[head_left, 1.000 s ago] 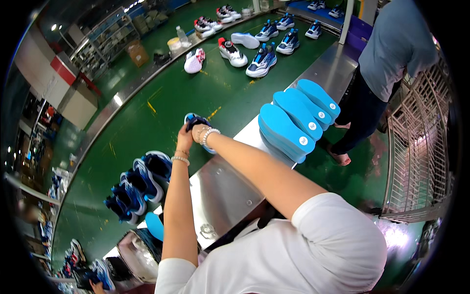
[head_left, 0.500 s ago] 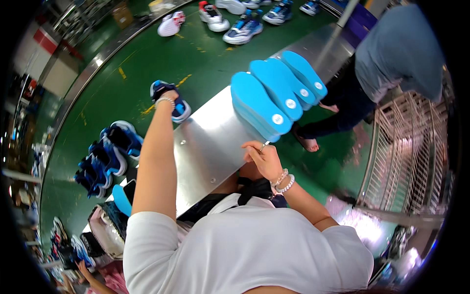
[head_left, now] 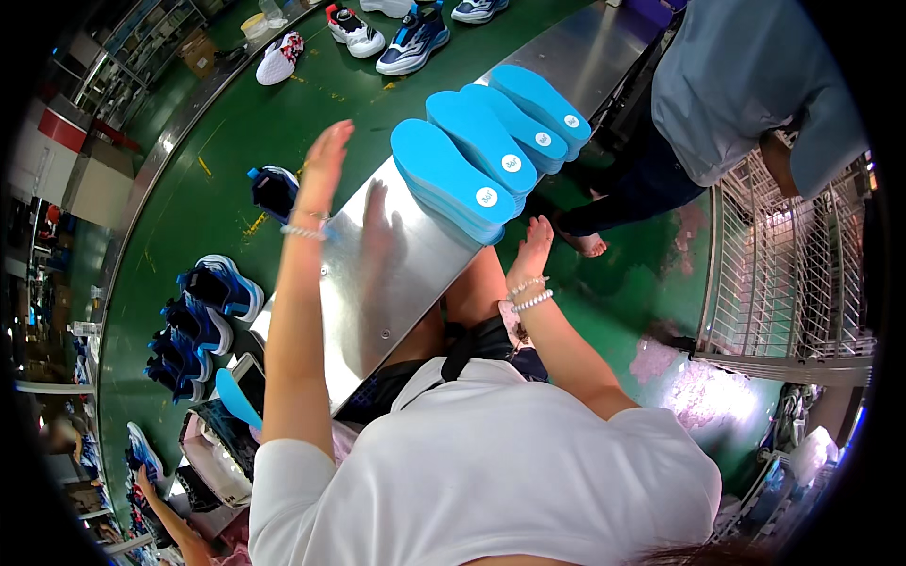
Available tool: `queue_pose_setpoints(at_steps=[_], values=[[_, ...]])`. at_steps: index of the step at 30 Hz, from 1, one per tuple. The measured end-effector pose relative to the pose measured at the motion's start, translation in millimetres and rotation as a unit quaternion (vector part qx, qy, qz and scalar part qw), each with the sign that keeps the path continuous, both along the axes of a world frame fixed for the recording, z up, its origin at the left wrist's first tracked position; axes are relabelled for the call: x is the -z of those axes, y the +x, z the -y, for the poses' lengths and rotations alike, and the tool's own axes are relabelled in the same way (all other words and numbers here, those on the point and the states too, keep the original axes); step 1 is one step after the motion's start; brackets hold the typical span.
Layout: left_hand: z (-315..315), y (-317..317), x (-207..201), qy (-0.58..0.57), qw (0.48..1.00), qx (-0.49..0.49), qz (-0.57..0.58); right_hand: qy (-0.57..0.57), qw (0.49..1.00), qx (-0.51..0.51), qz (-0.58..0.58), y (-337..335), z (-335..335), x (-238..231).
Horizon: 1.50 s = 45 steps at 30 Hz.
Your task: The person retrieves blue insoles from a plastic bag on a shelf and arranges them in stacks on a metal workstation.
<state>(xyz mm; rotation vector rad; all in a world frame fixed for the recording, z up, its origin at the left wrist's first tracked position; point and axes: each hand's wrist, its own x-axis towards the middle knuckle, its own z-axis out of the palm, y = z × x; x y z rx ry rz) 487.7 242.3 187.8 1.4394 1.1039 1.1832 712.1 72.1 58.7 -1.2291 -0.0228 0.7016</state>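
My left hand (head_left: pixel 323 179) is raised with its fingers stretched out, over the boundary between the metal bench (head_left: pixel 354 300) and the green surface; nothing is in it. Just left of it stands a dark blue shoe (head_left: pixel 274 192), partly covered by my wrist. My right hand (head_left: pixel 531 255) is empty and open, near the bench's right edge. It is closest to several stacks of bright blue insoles (head_left: pixel 451 174), laid side by side at the far end of the bench, each with a round white label on its top piece.
A row of blue shoes (head_left: pixel 215 288) stands left on the green surface (head_left: pixel 189 212); more sneakers (head_left: pixel 415 42) stand along its far side. A box (head_left: pixel 212 455) and a loose blue insole (head_left: pixel 236 398) lie lower left. Right, a person in grey-blue (head_left: pixel 746 94) stands beside a wire rack (head_left: pixel 788 283).
My left hand has let go of the dark blue shoe and lifted off it. My right hand has moved right and slightly up, its curled fingers now straightened.
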Motion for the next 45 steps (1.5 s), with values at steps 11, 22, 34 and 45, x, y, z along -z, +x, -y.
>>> queue_pose_setpoints(at_steps=[11, 22, 34, 45], values=[[-10.4, 78.7, 92.2, -0.277, 0.912, 0.082, 0.290, 0.246, 0.926, -0.096, -0.271, -20.8, -41.3, -45.5], [-8.3, 88.6, 74.5, -0.241, 0.923, 0.028, 0.298, 0.147, 0.956, -0.056, -0.247, -13.3, -38.9, -64.6], [6.0, 94.7, 91.1, -0.086, 0.954, -0.139, 0.251, 0.019, 0.999, 0.006, 0.047, 42.6, -49.3, -15.9], [109.6, 151.6, 102.5, -0.200, 0.903, -0.157, 0.347, 0.046, 0.934, -0.213, 0.284, 87.7, -40.7, -66.3]])
